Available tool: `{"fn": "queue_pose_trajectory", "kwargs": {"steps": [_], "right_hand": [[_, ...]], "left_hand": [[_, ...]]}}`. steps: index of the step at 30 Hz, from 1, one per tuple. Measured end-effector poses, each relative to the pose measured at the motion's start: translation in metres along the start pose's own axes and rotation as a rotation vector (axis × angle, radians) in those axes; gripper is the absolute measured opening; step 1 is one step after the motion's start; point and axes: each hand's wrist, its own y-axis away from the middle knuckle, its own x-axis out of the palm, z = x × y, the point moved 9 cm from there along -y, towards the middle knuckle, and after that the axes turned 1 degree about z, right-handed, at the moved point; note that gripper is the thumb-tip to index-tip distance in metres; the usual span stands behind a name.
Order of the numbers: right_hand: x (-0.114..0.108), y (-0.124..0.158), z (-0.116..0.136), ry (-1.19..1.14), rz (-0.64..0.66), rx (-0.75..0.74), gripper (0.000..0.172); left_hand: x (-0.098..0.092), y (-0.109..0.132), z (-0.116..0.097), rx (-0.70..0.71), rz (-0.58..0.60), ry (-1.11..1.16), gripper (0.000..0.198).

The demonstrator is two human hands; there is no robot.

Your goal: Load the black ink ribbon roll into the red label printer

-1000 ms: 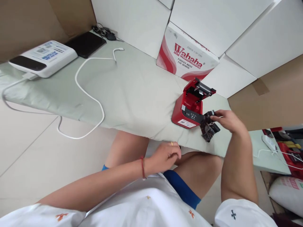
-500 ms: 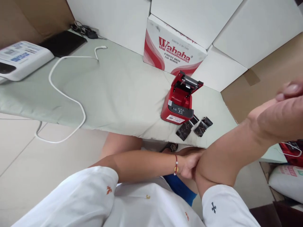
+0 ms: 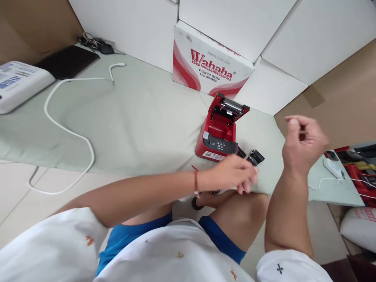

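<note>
The red printer (image 3: 216, 135) stands on the pale green tabletop with its lid raised and its inside bare. My left hand (image 3: 235, 174) hovers in front of its lower right corner, fingers loosely bent and a little apart, holding nothing visible. Partly behind that hand lie small black patterned items (image 3: 256, 156). Off to the right, my right hand (image 3: 305, 143) is raised with its fingers curled in towards the thumb. Nothing shows in it, and it touches neither printer nor black items.
A Wahaha carton (image 3: 211, 64) stands behind the printer, beside white boxes. At the left are a white device (image 3: 22, 84), a dark flat object (image 3: 69, 62), keys (image 3: 95, 43) and a white cable (image 3: 75, 133) hanging over the edge. Red items (image 3: 357, 176) lie far right.
My left hand has come off my right arm and risen to the front of the printer. My right hand has swung inward from the far right. The view has shifted slightly.
</note>
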Motion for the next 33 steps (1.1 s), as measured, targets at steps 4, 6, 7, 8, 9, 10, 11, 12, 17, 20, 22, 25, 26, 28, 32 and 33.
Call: {"fn": "queue_pose_trajectory", "kwargs": {"steps": [4, 6, 7, 8, 9, 10, 11, 12, 17, 20, 22, 25, 26, 28, 32, 33], "right_hand": [[0.031, 0.0, -0.023, -0.016, 0.078, 0.079, 0.045], [0.041, 0.0, -0.028, -0.016, 0.096, 0.105, 0.043], [0.045, -0.001, -0.03, -0.016, 0.104, 0.121, 0.044], [0.047, 0.0, -0.032, -0.019, 0.111, 0.134, 0.045], [0.05, 0.0, -0.033, -0.024, 0.12, 0.141, 0.047], [0.052, 0.001, -0.033, -0.033, 0.132, 0.142, 0.047], [0.054, 0.003, -0.031, -0.045, 0.147, 0.135, 0.047], [0.055, 0.005, -0.028, -0.06, 0.167, 0.124, 0.046], [0.031, 0.02, -0.01, -0.161, 0.25, 0.107, 0.05], [-0.012, 0.02, 0.019, -0.431, 0.214, 0.06, 0.048], [-0.041, 0.012, 0.059, -0.6, 0.183, -0.108, 0.04], [-0.034, 0.002, 0.135, -0.606, 0.457, -0.377, 0.039], [-0.022, -0.002, 0.156, -0.547, 0.56, -0.423, 0.04], [0.006, -0.013, 0.182, -0.386, 0.698, -0.447, 0.045], [0.046, -0.033, 0.201, -0.157, 0.783, -0.453, 0.054], [0.05, -0.037, 0.203, -0.148, 0.781, -0.463, 0.054]], "left_hand": [[-0.102, 0.024, -0.077, 0.415, -0.472, -0.069, 0.042], [-0.149, 0.046, -0.101, 0.656, -0.829, -0.05, 0.045], [-0.161, 0.046, -0.105, 0.698, -0.885, -0.069, 0.046], [-0.17, 0.043, -0.105, 0.722, -0.911, -0.093, 0.045], [-0.177, 0.038, -0.103, 0.74, -0.928, -0.118, 0.043], [-0.185, 0.033, -0.097, 0.747, -0.946, -0.135, 0.04], [-0.193, 0.027, -0.088, 0.734, -0.964, -0.136, 0.037], [-0.202, 0.021, -0.075, 0.702, -0.991, -0.119, 0.036], [-0.231, -0.008, -0.022, 0.44, -1.004, -0.257, 0.03], [-0.235, -0.013, -0.012, 0.385, -0.985, -0.323, 0.022], [-0.236, -0.013, -0.011, 0.379, -0.984, -0.341, 0.02], [-0.235, -0.013, -0.012, 0.367, -0.974, -0.384, 0.017], [-0.235, -0.014, -0.012, 0.366, -0.965, -0.399, 0.017], [-0.234, -0.015, -0.013, 0.367, -0.948, -0.421, 0.017], [-0.233, -0.016, -0.012, 0.359, -0.939, -0.447, 0.016], [-0.233, -0.016, -0.012, 0.356, -0.938, -0.453, 0.016]]}}
